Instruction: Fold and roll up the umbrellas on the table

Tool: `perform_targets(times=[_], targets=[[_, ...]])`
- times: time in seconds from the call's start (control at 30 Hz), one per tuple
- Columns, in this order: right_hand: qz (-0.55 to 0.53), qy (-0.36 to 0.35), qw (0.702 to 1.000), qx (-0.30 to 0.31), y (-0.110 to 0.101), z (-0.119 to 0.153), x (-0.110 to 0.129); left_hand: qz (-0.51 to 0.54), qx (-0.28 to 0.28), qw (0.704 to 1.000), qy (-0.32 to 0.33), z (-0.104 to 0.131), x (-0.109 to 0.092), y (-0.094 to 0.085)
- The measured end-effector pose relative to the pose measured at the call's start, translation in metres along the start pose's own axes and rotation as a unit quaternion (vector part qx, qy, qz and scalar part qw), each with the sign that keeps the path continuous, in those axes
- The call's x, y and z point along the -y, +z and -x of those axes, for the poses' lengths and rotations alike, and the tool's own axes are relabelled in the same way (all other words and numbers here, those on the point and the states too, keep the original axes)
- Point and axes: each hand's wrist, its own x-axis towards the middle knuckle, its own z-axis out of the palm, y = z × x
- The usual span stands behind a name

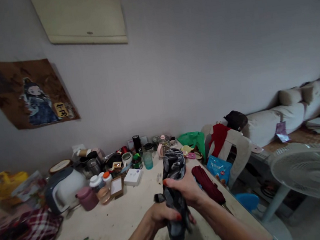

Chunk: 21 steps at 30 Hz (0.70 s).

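White-topped and crowded along its far and left sides, the table (111,222) lies beneath a grey-and-black patterned folded umbrella (173,200), held over its near middle. The left hand (160,214) grips the bundle nearer and the right hand (187,188) closes around it farther up, probably to keep loose cloth gathered. A dark red bundle (208,185) lies to the right, perhaps out of the way. The umbrella's near end is cut off, blur softens its folds, and several fingers are hidden.
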Motion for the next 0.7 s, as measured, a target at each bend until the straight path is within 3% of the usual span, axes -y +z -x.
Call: perform_targets(times=[0.07,0.17,0.23,0.3,0.33,0.4,0.53,0.63,0.7], targets=[[-0.049,0.026,0.998,0.030,-0.001,0.001,0.000,0.027,0.029,0.999,-0.007,-0.002,0.010,-0.008],[-0.080,0.030,0.996,0.013,-0.001,-0.002,0.003,0.018,-0.041,0.999,0.005,-0.004,0.009,-0.002],[-0.035,0.015,0.998,-0.058,0.001,-0.006,0.003,-0.011,-0.127,0.991,0.048,-0.007,-0.001,0.012],[0.031,-0.006,0.992,-0.126,0.003,-0.009,0.000,-0.080,-0.243,0.961,0.107,-0.010,-0.013,0.028],[0.055,-0.013,0.988,-0.141,0.003,-0.010,-0.003,-0.126,-0.296,0.937,0.132,-0.011,-0.019,0.036],[0.070,-0.015,0.986,-0.150,0.003,-0.010,-0.008,-0.195,-0.342,0.907,0.150,-0.011,-0.027,0.046],[0.043,-0.001,0.991,-0.126,0.004,-0.005,-0.007,-0.185,-0.293,0.931,0.111,-0.002,-0.024,0.042],[0.012,0.010,0.995,-0.098,0.006,-0.001,-0.001,-0.065,-0.209,0.973,0.077,0.003,-0.008,0.027],[0.001,0.026,0.996,-0.084,0.004,-0.002,0.000,-0.004,-0.178,0.982,0.055,0.004,0.002,0.019]])
